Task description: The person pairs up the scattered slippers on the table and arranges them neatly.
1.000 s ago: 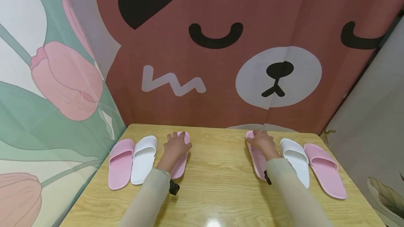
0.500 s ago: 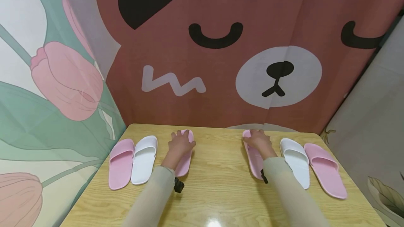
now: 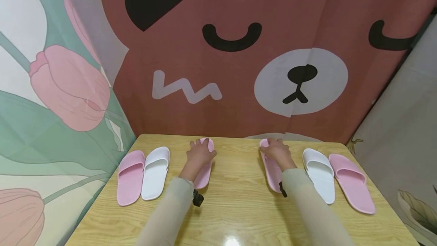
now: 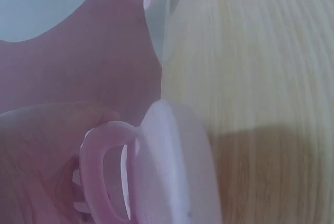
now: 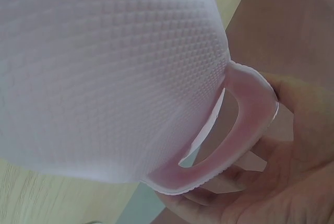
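Head view: lower centre, the left hand (image 3: 200,155) grips one pink slipper (image 3: 203,177), the right hand (image 3: 279,152) another pink slipper (image 3: 271,170). Left wrist: its strap (image 4: 94,169) (arched) meets the hand, lower left. Right wrist: sole (image 5: 115,78) upper left, hand pinching the upper band (image 5: 255,104), right.

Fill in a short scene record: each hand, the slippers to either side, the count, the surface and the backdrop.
left hand: holds inner left pink slipper
right hand: holds inner right pink slipper
left side: outer left pink slipper, left white slipper
right side: right white slipper, outer right pink slipper
count: four pink, two white
surface: wooden table
backdrop: bear-print cloth
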Motion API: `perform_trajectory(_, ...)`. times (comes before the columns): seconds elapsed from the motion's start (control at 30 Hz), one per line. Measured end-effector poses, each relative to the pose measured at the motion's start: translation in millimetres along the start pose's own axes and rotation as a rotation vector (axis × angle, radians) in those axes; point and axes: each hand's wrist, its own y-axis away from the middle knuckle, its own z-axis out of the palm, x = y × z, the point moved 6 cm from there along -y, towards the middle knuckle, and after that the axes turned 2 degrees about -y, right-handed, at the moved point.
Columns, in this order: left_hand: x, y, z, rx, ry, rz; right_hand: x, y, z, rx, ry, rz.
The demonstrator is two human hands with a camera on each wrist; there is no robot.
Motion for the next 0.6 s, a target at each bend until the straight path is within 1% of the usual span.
perform_trajectory(0.27, 7.2, -5.0, 6.2, 0.001, 0.02, -0.001, -6, -2.0, 5, 0.001, -0.014, -0.005)
perform_trajectory(0.47, 15.3, -6.4, 6.0, -0.011, 0.06, -0.005, -10, -1.6, 6, -0.005, -0.046, 0.002)
perform_trajectory(0.6, 20.5, -6.6, 6.0, -0.011, 0.068, 0.003, -12, -1.7, 6, -0.013, -0.043, 0.005)
